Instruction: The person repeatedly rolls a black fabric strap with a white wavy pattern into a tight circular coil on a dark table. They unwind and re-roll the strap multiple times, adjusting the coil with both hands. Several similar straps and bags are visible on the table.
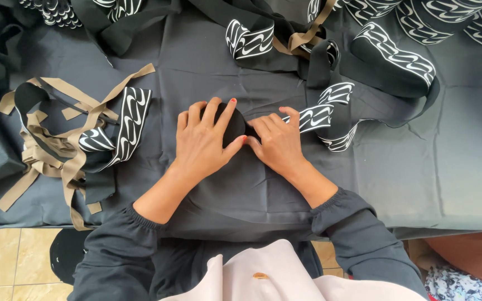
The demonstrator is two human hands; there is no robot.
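Under both hands (pixel 241 142), black fabric piece (pixel 232 125).

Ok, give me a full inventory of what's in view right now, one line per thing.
black fabric piece: one, black, centre of the table, pressed under both hands
black cloth: one, dark grey-black, covering the whole table
patterned bands: several, black with white wavy pattern, along the far edge and right side, one running from the right hand
patterned band on the left: one, black and white, lying among the tan strips
tan strips: a tangled bunch, tan, left side of the table
tan strip at the far edge: one, tan, top centre
tiled floor: beige, lower left
left hand: flat on the black fabric piece
right hand: fingers on the same piece
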